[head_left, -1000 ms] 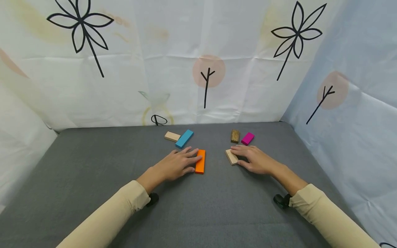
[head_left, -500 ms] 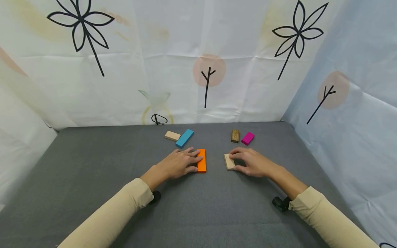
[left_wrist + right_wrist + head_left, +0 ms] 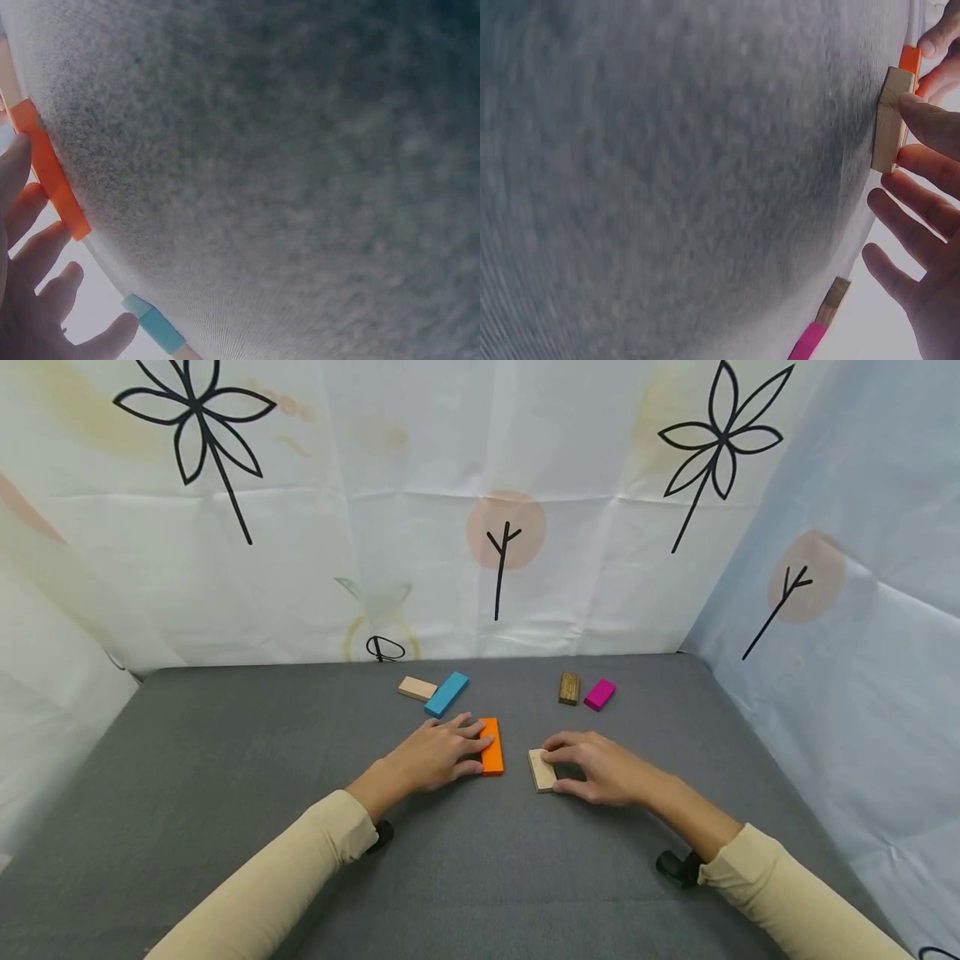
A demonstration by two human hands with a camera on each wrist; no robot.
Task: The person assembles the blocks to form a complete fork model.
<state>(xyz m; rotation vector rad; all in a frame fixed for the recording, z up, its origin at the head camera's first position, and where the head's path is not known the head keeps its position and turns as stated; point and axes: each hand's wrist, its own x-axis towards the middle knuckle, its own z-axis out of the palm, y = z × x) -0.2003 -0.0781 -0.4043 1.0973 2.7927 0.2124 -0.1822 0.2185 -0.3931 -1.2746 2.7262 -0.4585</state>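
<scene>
- Currently, the right grip pinches the pale wooden block on the counter; an off-centre push could twist it.
- The left grip, fingers spread, touches the orange block nearby; uneven pressure might skew it.
- Beyond, a stray left finger could nudge the blue block.

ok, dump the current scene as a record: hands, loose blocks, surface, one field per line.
Left hand: fingers spread, touching an orange rectangular block
Right hand: thumb and finger grip a pale wooden rectangular block
Blocks at hands: apart, gap visible in head view
Beyond left hand: blue rectangular block, second pale wooden rectangular block; contact unclear
Beyond right hand: dark brown wooden block, magenta rectangular block; side by side
Surface: grey tabletop
</scene>
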